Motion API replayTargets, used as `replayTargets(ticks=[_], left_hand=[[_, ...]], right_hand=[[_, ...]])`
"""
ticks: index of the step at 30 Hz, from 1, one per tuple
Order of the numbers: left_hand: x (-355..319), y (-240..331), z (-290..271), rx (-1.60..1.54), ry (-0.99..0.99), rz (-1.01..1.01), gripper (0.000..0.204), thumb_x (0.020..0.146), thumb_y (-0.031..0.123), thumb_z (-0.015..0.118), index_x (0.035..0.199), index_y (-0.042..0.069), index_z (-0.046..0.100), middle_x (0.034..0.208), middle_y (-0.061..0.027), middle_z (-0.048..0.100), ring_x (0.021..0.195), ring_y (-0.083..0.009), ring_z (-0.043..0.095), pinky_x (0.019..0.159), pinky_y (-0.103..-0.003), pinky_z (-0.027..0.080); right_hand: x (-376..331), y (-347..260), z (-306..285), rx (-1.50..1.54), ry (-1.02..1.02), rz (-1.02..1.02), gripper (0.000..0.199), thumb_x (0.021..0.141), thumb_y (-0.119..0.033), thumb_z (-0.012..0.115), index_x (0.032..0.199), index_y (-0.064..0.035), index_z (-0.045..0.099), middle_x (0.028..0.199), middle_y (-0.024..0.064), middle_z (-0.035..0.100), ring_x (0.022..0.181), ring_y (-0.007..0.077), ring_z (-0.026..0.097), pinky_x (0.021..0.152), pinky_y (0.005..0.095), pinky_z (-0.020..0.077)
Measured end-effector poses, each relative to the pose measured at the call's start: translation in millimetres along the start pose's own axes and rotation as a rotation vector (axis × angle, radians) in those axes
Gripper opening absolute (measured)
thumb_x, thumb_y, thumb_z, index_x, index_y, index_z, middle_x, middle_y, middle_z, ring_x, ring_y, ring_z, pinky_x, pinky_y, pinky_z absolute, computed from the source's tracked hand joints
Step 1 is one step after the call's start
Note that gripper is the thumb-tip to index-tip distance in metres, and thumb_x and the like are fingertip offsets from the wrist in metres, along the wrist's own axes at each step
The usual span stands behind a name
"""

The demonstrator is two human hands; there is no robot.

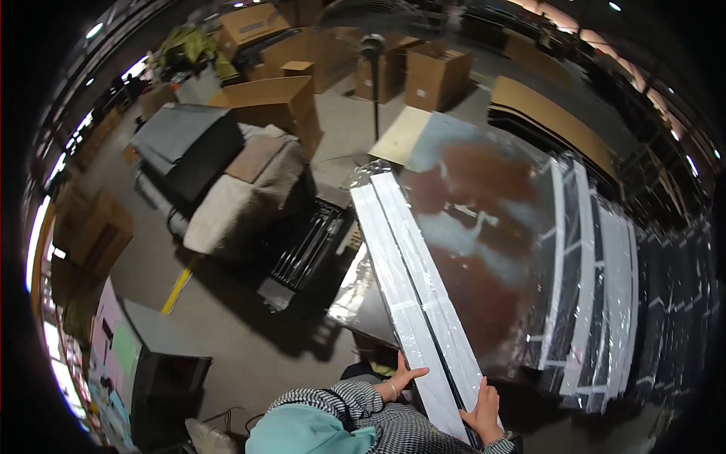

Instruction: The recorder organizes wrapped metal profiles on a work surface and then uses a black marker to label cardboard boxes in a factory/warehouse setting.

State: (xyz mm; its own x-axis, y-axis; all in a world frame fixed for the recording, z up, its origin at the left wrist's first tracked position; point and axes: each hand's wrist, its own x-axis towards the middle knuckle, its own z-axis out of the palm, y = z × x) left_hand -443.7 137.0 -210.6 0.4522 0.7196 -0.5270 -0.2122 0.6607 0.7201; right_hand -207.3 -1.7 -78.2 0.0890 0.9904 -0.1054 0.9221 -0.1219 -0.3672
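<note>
A long white panel bundle (412, 287) wrapped in clear plastic lies lengthwise on a worn table (484, 227) with a rust-brown and pale blue top. My left hand (404, 376) presses against the bundle's left edge at its near end, fingers spread. On the right edge of the same end rests my right hand (484, 412), gripping it. Both sleeves are black-and-white checked.
More plastic-wrapped white strips (597, 303) lie along the table's right side. A black rack of rails (306, 250) sits left of the table, beside a cloth-covered pile (242, 189). Cardboard boxes (435, 72) and a stand pole (374, 83) stand behind. A yellow line (175, 291) marks the floor.
</note>
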Motion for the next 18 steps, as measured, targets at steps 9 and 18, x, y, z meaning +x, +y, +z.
replayTargets(ticks=[9, 18], left_hand=[[-33, 108, -90, -0.326, 0.272, -0.219, 0.127, 0.072, 0.049, 0.085, 0.158, 0.023, -0.004, 0.162, -0.0124, 0.022, 0.146, -0.0368, 0.025, 0.100, -0.069, 0.033], [12, 170, -205, -0.515, 0.333, -0.085, 0.121, 0.071, 0.040, 0.087, 0.157, 0.022, 0.003, 0.158, -0.0172, 0.028, 0.141, -0.0443, 0.031, 0.099, -0.074, 0.030]], right_hand=[[165, -114, -52, -0.065, -0.088, -0.439, 0.098, 0.052, -0.026, 0.087, 0.138, -0.0019, 0.048, 0.107, 0.0197, 0.049, 0.099, 0.0381, 0.050, 0.082, 0.0458, 0.0404], [275, -207, -5, -0.063, -0.083, -0.562, 0.097, 0.055, -0.025, 0.088, 0.140, -0.0026, 0.048, 0.103, 0.0173, 0.049, 0.098, 0.0372, 0.050, 0.081, 0.0456, 0.0401]])
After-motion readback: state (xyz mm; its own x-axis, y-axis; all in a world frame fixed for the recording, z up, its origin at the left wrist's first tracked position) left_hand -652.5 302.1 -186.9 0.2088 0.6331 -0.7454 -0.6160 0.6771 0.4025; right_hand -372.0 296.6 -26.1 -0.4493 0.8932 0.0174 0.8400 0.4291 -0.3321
